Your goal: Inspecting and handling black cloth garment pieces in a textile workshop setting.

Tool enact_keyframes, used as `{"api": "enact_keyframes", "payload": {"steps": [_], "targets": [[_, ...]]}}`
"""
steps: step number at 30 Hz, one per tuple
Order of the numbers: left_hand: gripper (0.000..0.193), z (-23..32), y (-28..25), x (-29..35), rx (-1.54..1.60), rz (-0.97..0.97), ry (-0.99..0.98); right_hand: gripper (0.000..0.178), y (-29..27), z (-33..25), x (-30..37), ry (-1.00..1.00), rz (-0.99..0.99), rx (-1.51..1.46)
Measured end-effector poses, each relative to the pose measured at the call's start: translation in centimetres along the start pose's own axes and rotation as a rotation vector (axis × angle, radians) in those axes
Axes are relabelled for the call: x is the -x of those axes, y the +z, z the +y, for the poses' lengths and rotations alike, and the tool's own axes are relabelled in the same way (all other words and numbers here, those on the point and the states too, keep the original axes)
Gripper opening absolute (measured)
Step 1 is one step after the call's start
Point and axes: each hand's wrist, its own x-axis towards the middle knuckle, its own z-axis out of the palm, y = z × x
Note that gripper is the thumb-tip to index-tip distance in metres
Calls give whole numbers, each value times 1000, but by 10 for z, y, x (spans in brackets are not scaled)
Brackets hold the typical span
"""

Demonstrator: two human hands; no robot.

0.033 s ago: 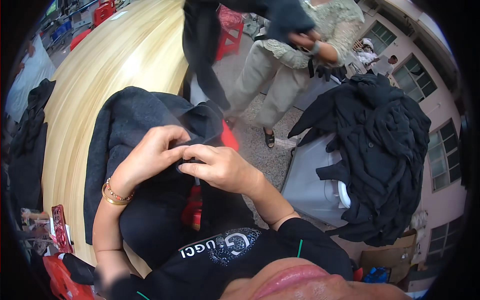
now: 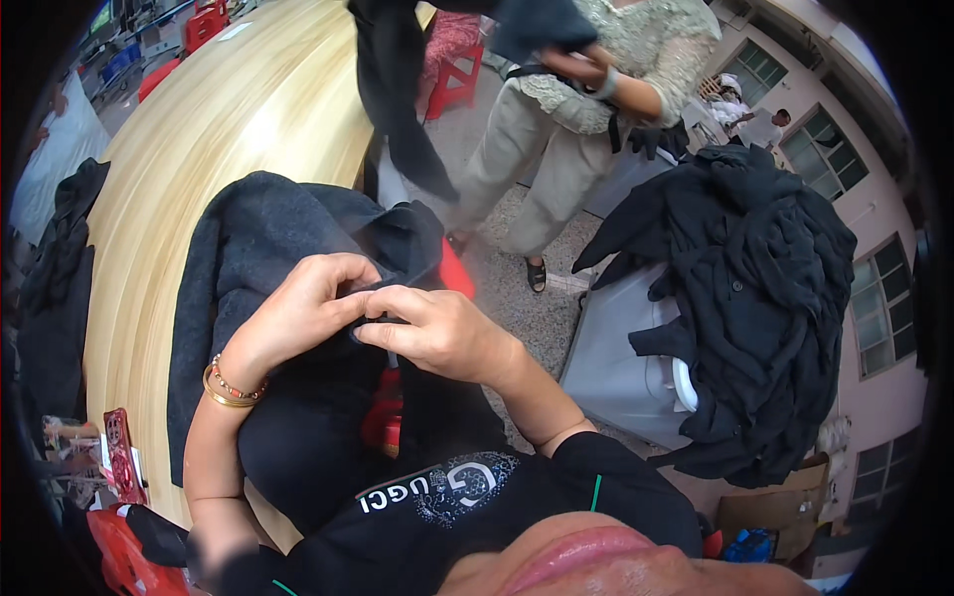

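The desk carries part of the dark cloth, which spills over its side. The left hand and right hand pinch the cloth, fingertips close together; light, even tension should keep it from slipping.
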Motion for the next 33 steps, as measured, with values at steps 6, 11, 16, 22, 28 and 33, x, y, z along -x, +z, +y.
{"api": "enact_keyframes", "payload": {"steps": [6, 11, 16, 22, 28, 33], "targets": [[16, -20, -2, -4, 332, -106, -135, 18, 7, 9, 7, 145, 140, -112], [19, -24, -4, 0, 392, -56, -59, 23, 17, 18, 10, 248, 216, -189], [31, -15, -7, 3, 50, -5, -8, 24, 23, 20, 8, 365, 322, -140], [25, -20, -7, 4, 24, 123, 30, 21, 40, 29, 13, 476, 377, -318], [30, -34, -6, 3, -10, 125, 83, 17, 38, 29, 14, 514, 367, -383], [29, -45, -6, -1, 25, 110, 121, 18, 39, 41, 18, 474, 301, -426]]}}
